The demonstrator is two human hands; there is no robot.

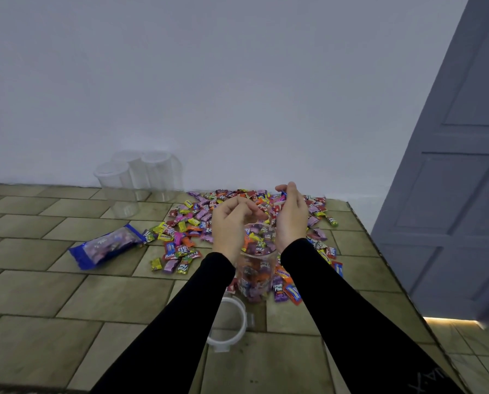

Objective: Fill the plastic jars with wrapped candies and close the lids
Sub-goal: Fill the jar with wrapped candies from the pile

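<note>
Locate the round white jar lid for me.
Head view: the round white jar lid lies on the tiled surface, just in front-left of the candy-filled clear jar, under the left sleeve.

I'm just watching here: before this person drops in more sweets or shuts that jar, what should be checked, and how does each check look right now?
1. Jar upright on the table: ok.
2. Jar mouth open, room left: not ok, sweets reach the rim.
3. Lid within reach, lying near the jar: ok.
4. Right hand holding a candy over the jar: ok.
5. Left hand holding sweets: cannot tell, fingers curl downward.
6. Empty jars ready by the wall: ok.
</note>
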